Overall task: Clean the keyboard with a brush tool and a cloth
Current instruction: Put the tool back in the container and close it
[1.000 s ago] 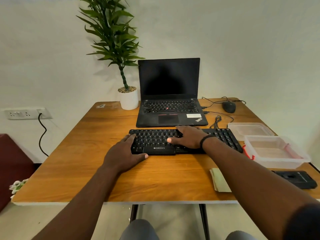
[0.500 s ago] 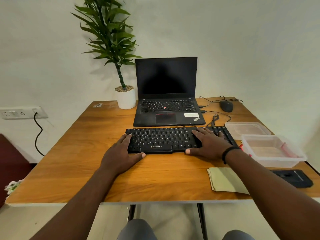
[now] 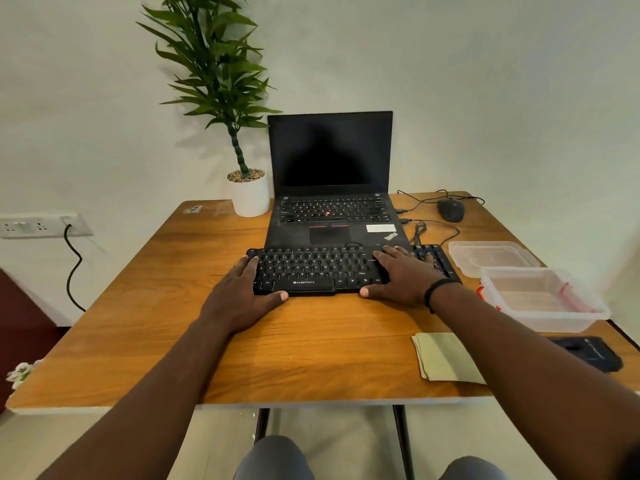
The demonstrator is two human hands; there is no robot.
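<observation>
Folded pale green cloth [image 3: 445, 357] lies flat near right table edge. Smooth wooden table [image 3: 145, 327]. Left hand [image 3: 242, 296] flat at left end of black Zebronics keyboard [image 3: 322, 270], fingers straight, thumb along front edge. Right hand [image 3: 401, 275] flat on right keys, fingers spread. Clear plastic boxes [image 3: 543, 299] right. Black laptop [image 3: 330, 181] behind.

Matt black plastic keyboard [image 3: 311, 268], glossy wood-grain table [image 3: 173, 306], clear plastic tubs [image 3: 543, 299], soft cloth [image 3: 443, 358].

Single head-worn view, forward and down over the table [image 3: 311, 358], near the hands.
</observation>
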